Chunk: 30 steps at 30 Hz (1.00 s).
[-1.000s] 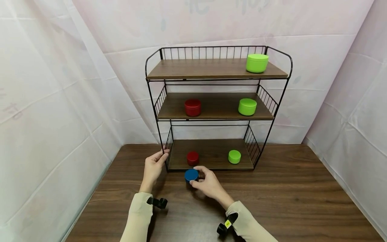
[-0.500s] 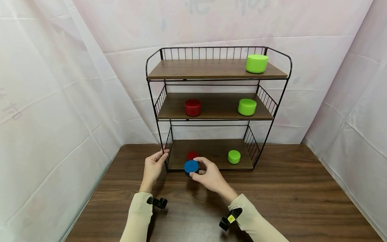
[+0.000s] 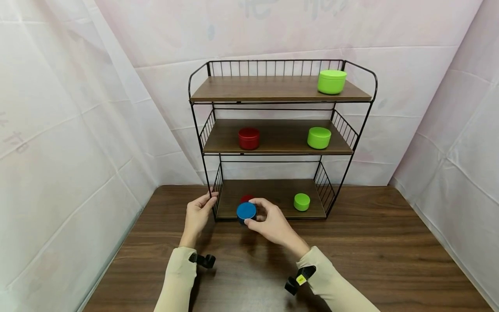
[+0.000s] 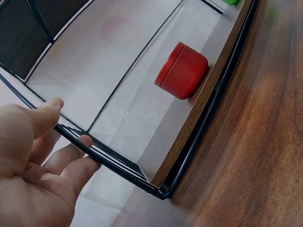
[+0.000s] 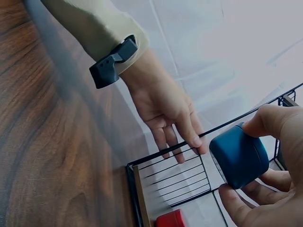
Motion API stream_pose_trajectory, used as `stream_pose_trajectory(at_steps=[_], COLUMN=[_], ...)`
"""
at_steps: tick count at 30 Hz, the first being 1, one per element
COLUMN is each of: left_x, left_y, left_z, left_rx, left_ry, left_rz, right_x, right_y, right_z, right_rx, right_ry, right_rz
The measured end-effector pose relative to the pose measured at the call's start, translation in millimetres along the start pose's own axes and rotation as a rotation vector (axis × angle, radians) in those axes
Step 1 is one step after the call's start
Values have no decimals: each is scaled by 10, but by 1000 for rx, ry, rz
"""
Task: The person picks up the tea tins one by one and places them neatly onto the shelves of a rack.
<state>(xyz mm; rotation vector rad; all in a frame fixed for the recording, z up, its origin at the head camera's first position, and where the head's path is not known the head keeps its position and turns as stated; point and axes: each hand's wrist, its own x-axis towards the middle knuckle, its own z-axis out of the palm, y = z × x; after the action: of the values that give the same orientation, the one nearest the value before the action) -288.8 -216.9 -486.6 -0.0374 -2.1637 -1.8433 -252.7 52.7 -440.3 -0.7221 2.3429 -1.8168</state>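
My right hand [image 3: 273,223] pinches a blue round lidded jar [image 3: 246,211] between thumb and fingers, held up in front of the lowest shelf. In the right wrist view the blue jar [image 5: 239,156] is tilted in the fingers. My left hand [image 3: 198,216] holds the left front post of the black wire rack [image 3: 206,173]; the left wrist view has its thumb and fingers about that post [image 4: 111,163]. On the bottom shelf a red jar [image 3: 247,198] is mostly hidden behind the blue one. A small green jar [image 3: 302,202] stands to its right.
The middle shelf [image 3: 280,134] carries a larger red jar [image 3: 248,138] and a green jar [image 3: 319,138]. The biggest green jar [image 3: 332,82] is at the right of the top shelf [image 3: 265,89]. The wooden table [image 3: 370,251] extends in front; white cloth hangs behind and at both sides.
My right hand has lifted the blue jar off the table and brought it up toward the bottom shelf, covering more of the red jar there. The left hand has stayed on the post.
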Motion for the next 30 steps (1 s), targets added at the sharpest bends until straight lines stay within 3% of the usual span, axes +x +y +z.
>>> stream_pose_trajectory(at_steps=[18, 30], left_x=[17, 18], left_y=[-17, -31], left_z=[13, 9], left_rx=[38, 26], left_ry=[2, 22], left_rz=[37, 46], right_x=[46, 49], right_y=[-309, -591], right_z=[-88, -183], right_rx=[-29, -4], right_ry=[46, -16], right_rz=[-94, -146])
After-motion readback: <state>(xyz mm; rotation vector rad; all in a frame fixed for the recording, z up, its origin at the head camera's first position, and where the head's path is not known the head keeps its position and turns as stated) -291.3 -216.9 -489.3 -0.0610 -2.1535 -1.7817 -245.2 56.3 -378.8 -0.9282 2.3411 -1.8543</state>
